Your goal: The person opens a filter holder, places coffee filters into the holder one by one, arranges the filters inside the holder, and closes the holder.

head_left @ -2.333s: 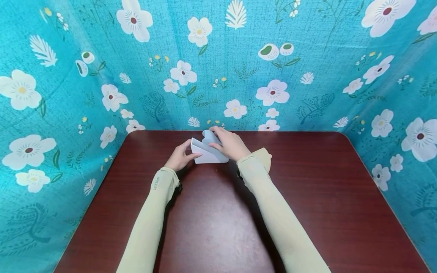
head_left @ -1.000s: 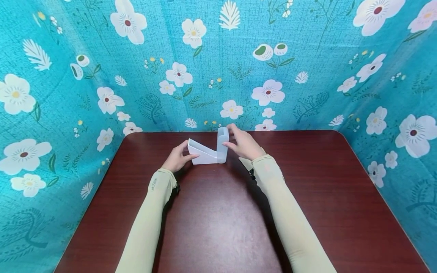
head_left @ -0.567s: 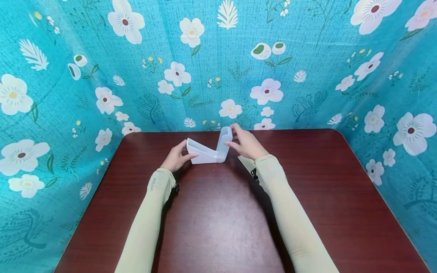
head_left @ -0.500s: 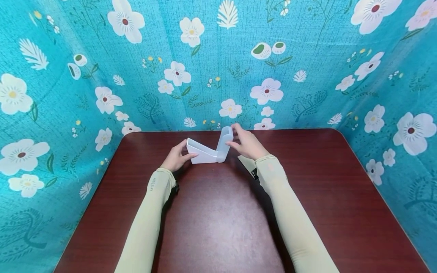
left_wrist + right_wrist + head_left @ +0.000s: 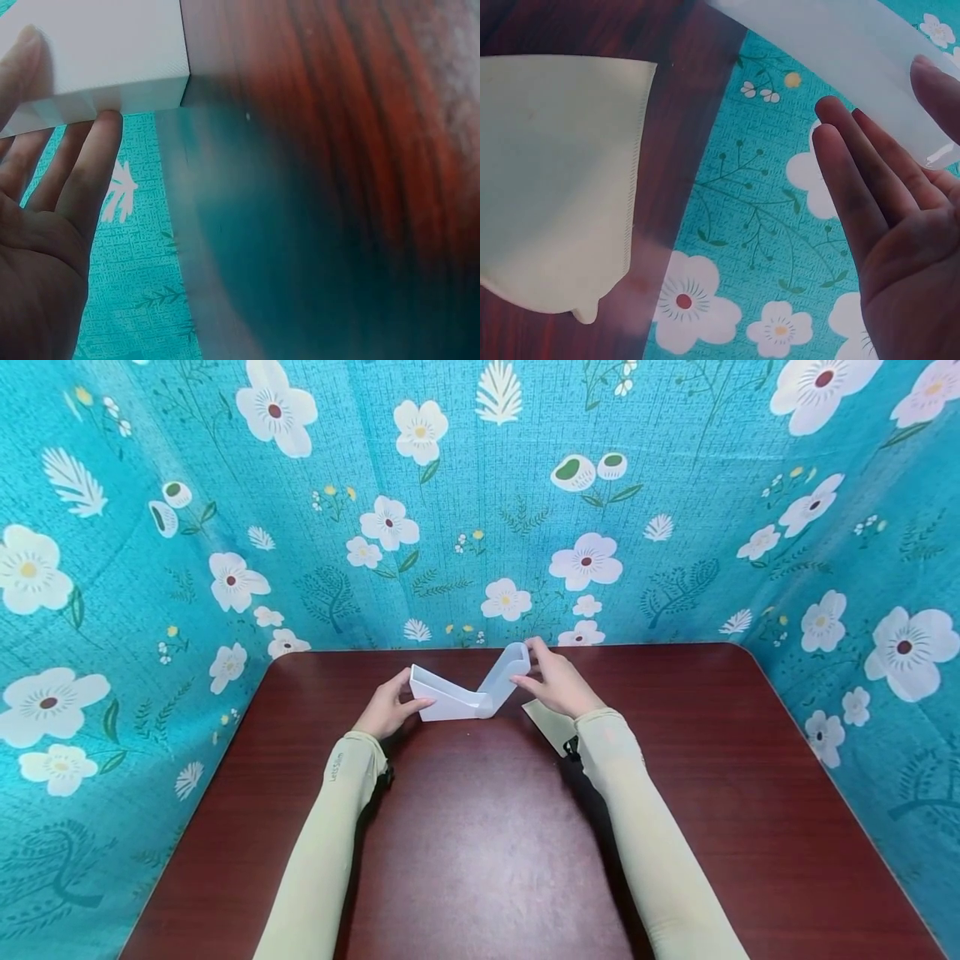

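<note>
A white box (image 5: 446,702) with a slanted open top stands near the table's back edge. Its translucent lid (image 5: 504,683) is hinged at the right end and tilts up and out to the right. My left hand (image 5: 386,703) grips the box's left end, thumb on the front face and fingers behind, as the left wrist view also shows. With thumb and fingers, my right hand (image 5: 561,681) holds the lid's upper end. A cream paper coffee filter (image 5: 555,180) with a crimped edge and small tab lies below the right hand, partly covered by that wrist in the head view.
The dark red-brown wooden table (image 5: 472,860) has rounded back corners. A turquoise flowered curtain (image 5: 480,527) hangs close behind its back edge and along both sides.
The lid has swung up from over the box and away to the right, with my right hand holding it. My left hand has kept its grip on the box. More of the coffee filter's left side shows.
</note>
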A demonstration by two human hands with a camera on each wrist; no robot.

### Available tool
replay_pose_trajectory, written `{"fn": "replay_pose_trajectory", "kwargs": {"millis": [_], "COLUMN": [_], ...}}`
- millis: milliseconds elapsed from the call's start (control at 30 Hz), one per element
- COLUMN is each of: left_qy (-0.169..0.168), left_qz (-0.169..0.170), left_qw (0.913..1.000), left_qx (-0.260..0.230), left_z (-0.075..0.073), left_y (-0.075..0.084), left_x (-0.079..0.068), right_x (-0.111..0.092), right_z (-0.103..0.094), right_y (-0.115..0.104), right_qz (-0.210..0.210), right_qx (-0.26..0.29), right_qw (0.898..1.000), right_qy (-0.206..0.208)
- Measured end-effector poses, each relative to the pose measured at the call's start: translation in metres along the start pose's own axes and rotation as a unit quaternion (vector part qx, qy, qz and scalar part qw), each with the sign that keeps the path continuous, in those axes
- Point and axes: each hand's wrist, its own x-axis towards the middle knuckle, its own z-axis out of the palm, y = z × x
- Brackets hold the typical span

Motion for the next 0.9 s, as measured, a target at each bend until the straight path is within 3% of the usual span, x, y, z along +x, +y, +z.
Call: {"fn": "replay_pose_trajectory", "kwargs": {"millis": [900], "left_qy": [0.008], "left_qz": [0.008], "left_qw": [0.9999], "left_qx": [-0.009], "left_z": [0.002], "left_y": [0.0], "left_x": [-0.001], "right_x": [-0.012], "right_z": [-0.004], "right_y": [0.031], "right_qz": [0.012], "right_qx": [0.039], "right_qw": [0.999], "right_qy": [-0.004]}}
